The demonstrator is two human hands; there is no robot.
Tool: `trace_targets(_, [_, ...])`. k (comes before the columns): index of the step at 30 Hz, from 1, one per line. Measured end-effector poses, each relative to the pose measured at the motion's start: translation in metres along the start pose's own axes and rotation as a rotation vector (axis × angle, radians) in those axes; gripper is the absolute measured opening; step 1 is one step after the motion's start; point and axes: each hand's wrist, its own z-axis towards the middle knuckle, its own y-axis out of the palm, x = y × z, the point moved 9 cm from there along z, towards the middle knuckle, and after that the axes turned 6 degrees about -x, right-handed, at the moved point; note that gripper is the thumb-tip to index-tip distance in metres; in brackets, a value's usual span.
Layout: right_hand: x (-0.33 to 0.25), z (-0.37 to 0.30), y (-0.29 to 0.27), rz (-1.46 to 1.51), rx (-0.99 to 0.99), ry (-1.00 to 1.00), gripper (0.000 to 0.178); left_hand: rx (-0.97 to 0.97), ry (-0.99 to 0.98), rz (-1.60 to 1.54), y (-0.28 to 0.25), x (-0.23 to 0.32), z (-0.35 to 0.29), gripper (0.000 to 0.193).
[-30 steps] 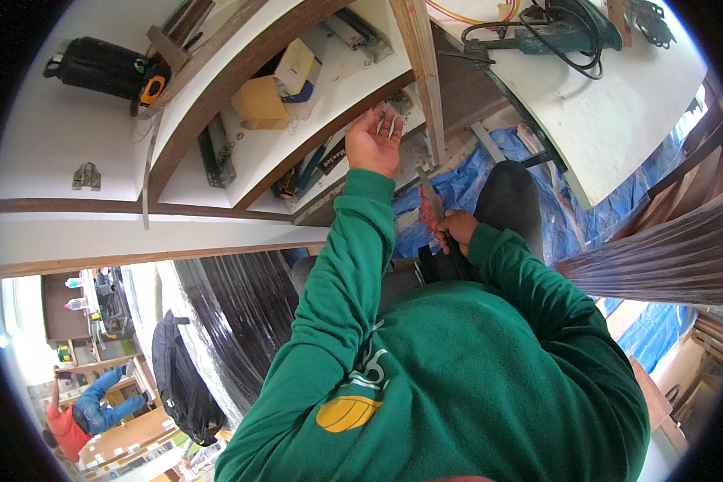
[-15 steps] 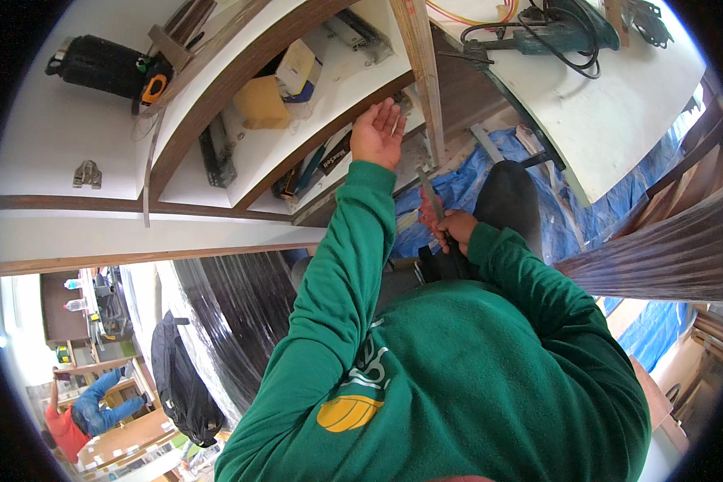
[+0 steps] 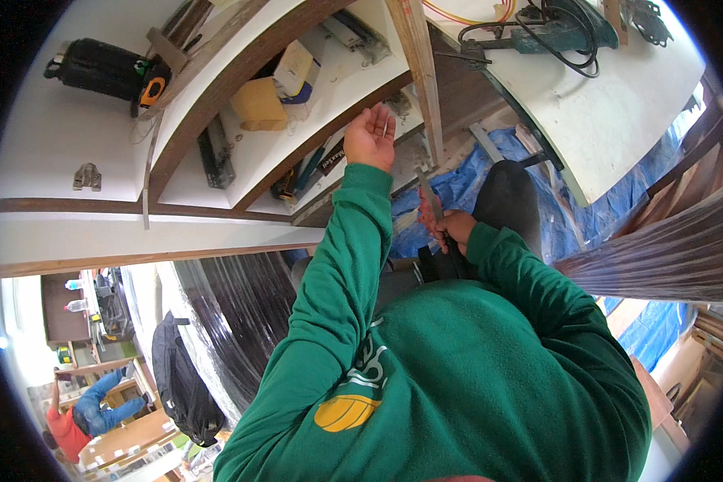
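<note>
My left hand point(image 3: 370, 140), palm up with the fingers partly curled, is raised in front of the lower compartment of a white shelf unit with a curved brown edge point(image 3: 327, 120). A thin shiny sliver shows among its fingers, too small to name. Lower and to the right, my right hand point(image 3: 456, 229) is closed round a long narrow tool point(image 3: 432, 195) with a flat metal shaft; its exact kind is not clear. Beside the shaft is a reddish, ragged-looking patch point(image 3: 427, 213). Close to my left hand, a dark box point(image 3: 331, 158) lies in the compartment.
A green corded power tool point(image 3: 558, 36) lies on a white panel point(image 3: 602, 120) at the right. On the shelves are a tan block point(image 3: 259, 104), a black bottle point(image 3: 100, 68) and a tape measure point(image 3: 153, 90). Blue sheeting point(image 3: 458, 189) covers the floor. Far left, another person point(image 3: 96, 408) works.
My left hand has drawn slightly left and down from the shelf opening, and its fingers are more curled, with a shiny sliver now visible. My right hand and its tool stay nearly still.
</note>
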Motion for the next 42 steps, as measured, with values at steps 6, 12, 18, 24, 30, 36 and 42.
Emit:
trace_targets(6, [0.002,0.004,0.003,-0.024,-0.041,0.016,0.017,-0.078,-0.063,0.020,0.007,-0.001,-0.003,0.019])
trace_targets(12, [0.009,0.007,-0.002,-0.013,0.002,0.069,0.012,-0.101,-0.073,0.089,0.010,0.002,-0.003,0.017])
trace_targets(18, [0.012,0.009,-0.003,-0.004,-0.001,0.073,0.012,-0.125,-0.106,0.155,0.013,0.004,-0.002,0.021])
trace_targets(24, [0.009,0.011,0.001,-0.022,-0.041,0.042,0.012,-0.157,-0.124,0.167,0.020,0.001,-0.001,0.024])
trace_targets(30, [0.012,0.011,-0.004,0.012,-0.001,0.038,0.013,-0.266,-0.171,0.206,0.034,-0.007,-0.004,0.033])
trace_targets(36, [0.008,0.012,0.003,-0.011,-0.074,0.045,0.017,-0.313,-0.226,0.141,0.049,-0.025,-0.004,0.038])
trace_targets(42, [0.005,-0.005,0.017,0.054,-0.068,0.109,0.027,-0.471,-0.337,0.450,0.060,-0.041,-0.007,0.045])
